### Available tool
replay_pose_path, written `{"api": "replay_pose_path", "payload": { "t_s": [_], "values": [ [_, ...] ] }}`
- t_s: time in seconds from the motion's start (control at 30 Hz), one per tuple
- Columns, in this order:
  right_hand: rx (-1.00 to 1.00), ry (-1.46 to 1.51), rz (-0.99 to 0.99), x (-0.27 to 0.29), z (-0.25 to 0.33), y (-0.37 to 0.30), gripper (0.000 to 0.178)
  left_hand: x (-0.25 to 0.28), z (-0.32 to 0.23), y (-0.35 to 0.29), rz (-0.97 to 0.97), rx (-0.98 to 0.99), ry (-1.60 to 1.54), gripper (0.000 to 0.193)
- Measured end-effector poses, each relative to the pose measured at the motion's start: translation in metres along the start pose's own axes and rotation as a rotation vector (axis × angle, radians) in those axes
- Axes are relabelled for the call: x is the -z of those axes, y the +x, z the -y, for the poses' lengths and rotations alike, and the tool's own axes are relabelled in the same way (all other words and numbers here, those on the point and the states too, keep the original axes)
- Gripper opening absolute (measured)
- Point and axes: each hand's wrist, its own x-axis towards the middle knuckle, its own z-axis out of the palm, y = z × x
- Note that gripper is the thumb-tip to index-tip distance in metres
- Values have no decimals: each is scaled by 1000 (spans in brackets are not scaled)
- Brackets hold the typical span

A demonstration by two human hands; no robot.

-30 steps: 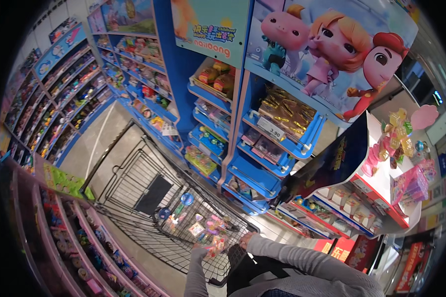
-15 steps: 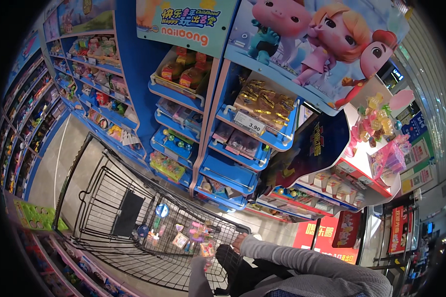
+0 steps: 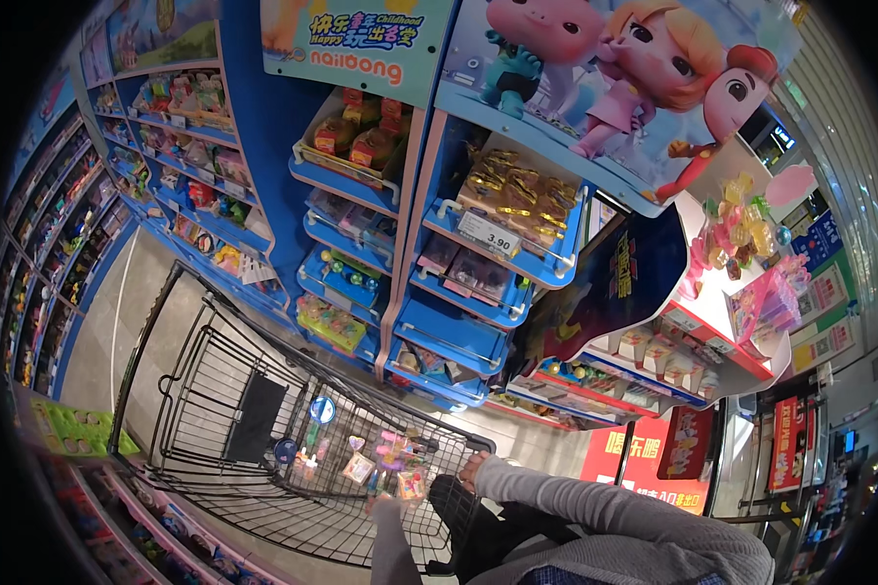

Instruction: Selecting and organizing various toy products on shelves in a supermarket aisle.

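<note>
A black wire shopping cart (image 3: 200,390) stands in front of me. My right hand (image 3: 473,471) is closed around the cart's near end, at its far corner. My left hand (image 3: 385,503), at the end of a grey sleeve, is low over the basket; its fingers are too small and blurred to make out. Just right of it is a small colourful package (image 3: 412,486); I cannot tell whether they touch. Several small items lie in the basket, among them a light square packet (image 3: 359,469), a pink toy-like piece (image 3: 392,447) and a round blue-rimmed piece (image 3: 322,410).
Blue display shelves (image 3: 449,346) with toys and gold-wrapped packs (image 3: 522,195) rise beyond the cart. More shelves (image 3: 190,146) line the far left. A lit counter display (image 3: 712,341) stands at right. Low pink-edged shelves (image 3: 146,526) run along the near left, beside a green tray (image 3: 73,427).
My left hand has shifted a little left and up, away from the small package it was against. The right hand keeps its place on the cart. The view has tilted slightly.
</note>
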Motion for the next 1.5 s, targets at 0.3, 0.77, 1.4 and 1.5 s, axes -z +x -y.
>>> {"api": "replay_pose_path", "payload": {
  "t_s": [0.3, 0.77, 1.4, 1.5],
  "values": [
    [89, 62, 32, -7, 20, 1, 18, -47, 10, -20, -614, 3, 145, 37],
    [-232, 1651, -278, -39, -63, -35, 13, 45, -109, -191, -337, -381, -1462, 24],
    [-867, 529, 434, -254, -125, -387, 22, 44, -209, -263, -760, -319, -557, 49],
    [-841, 528, 379, -269, -123, -390, 22, 39, -210, -254, -773, -403, -608, 48]
  ]
}}
